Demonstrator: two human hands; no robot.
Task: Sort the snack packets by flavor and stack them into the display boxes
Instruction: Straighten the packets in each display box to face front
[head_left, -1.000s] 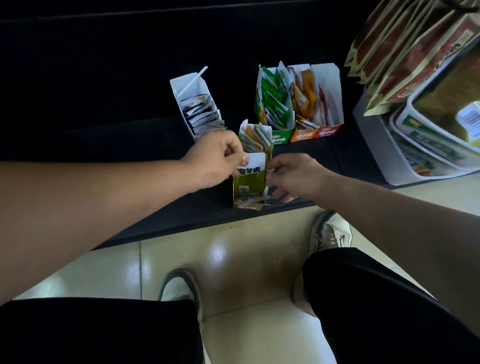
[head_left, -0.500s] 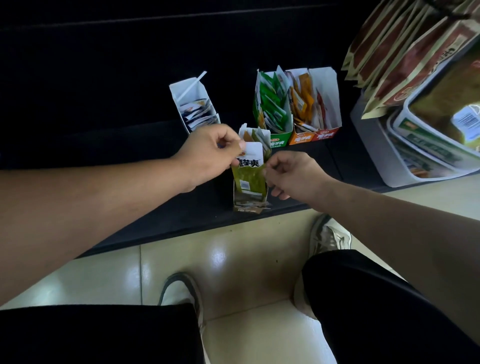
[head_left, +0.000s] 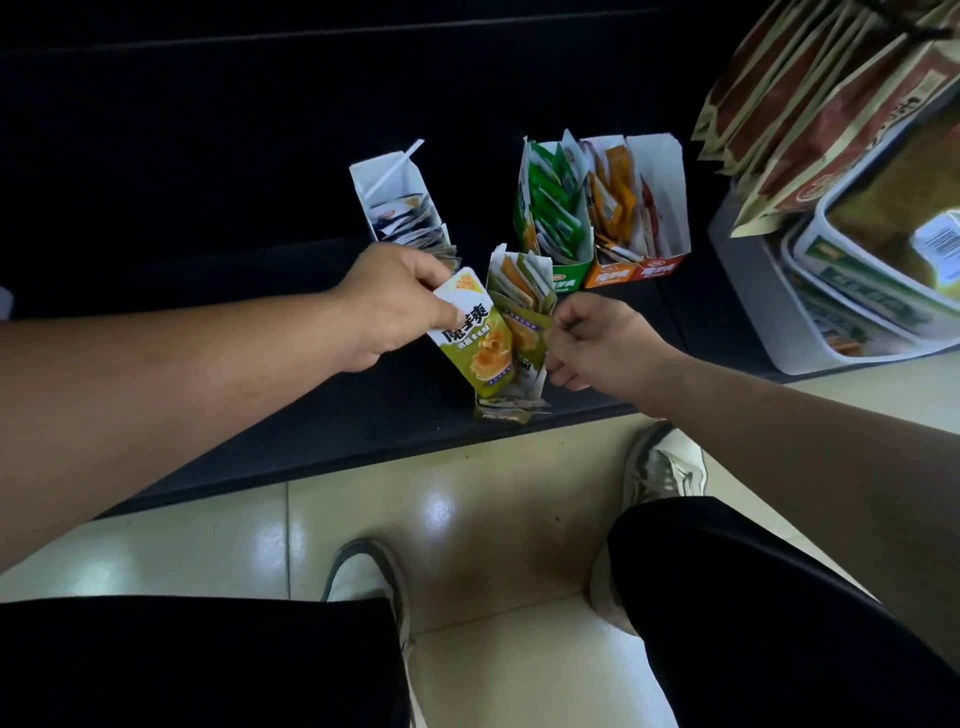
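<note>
left hand (head_left: 395, 306) pinching an olive-green snack packet (head_left: 480, 345), right hand (head_left: 597, 338) gripping the full olive cardboard display box (head_left: 527, 317), we could topple it by forcing the packet in.

Snack packet (head_left: 475, 338) is showing olive green, a white top, black lettering; green display box (head_left: 569, 275) and orange display box (head_left: 608, 274) are showing white interiors.

Single wide-angle view from the person's head, facing forward and steeply down, left hand (head_left: 395, 306) and right hand (head_left: 597, 343) near at mid-frame, dark shelf (head_left: 260, 395) beyond, knees (head_left: 197, 660), shoes (head_left: 363, 577) and floor (head_left: 493, 509) along the bottom
</note>
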